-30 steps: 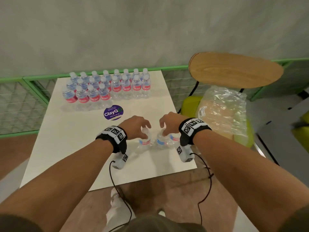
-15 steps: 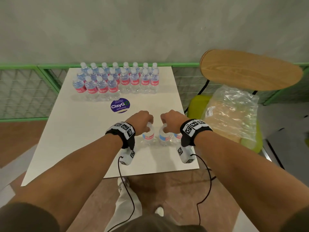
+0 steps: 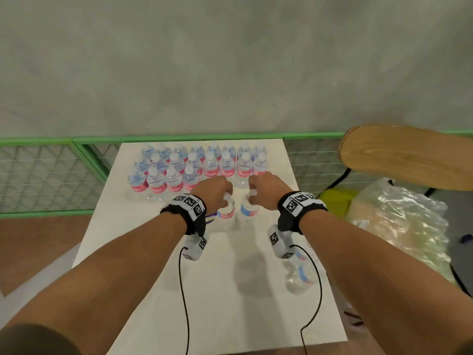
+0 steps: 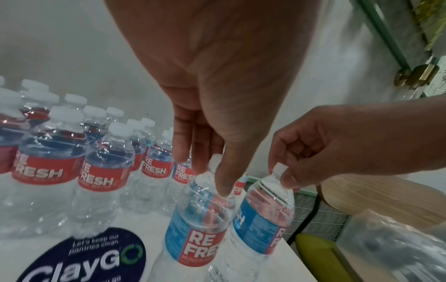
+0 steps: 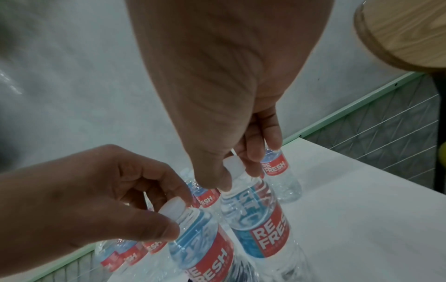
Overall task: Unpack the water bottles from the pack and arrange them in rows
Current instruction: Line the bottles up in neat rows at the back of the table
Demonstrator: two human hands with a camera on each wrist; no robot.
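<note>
My left hand (image 3: 214, 189) and right hand (image 3: 263, 187) each pinch an upright clear red-labelled plastic water bottle (image 3: 226, 210) by its cap — the rows (image 3: 199, 165) lie just ahead, probably a short reach.

Ahead of my hands rises a grey wall (image 3: 230, 60), with a green mesh fence (image 3: 46, 175) along its foot. To their right stands a wooden chair (image 3: 409, 160); below my arms lies brown floor (image 3: 38, 242).
</note>
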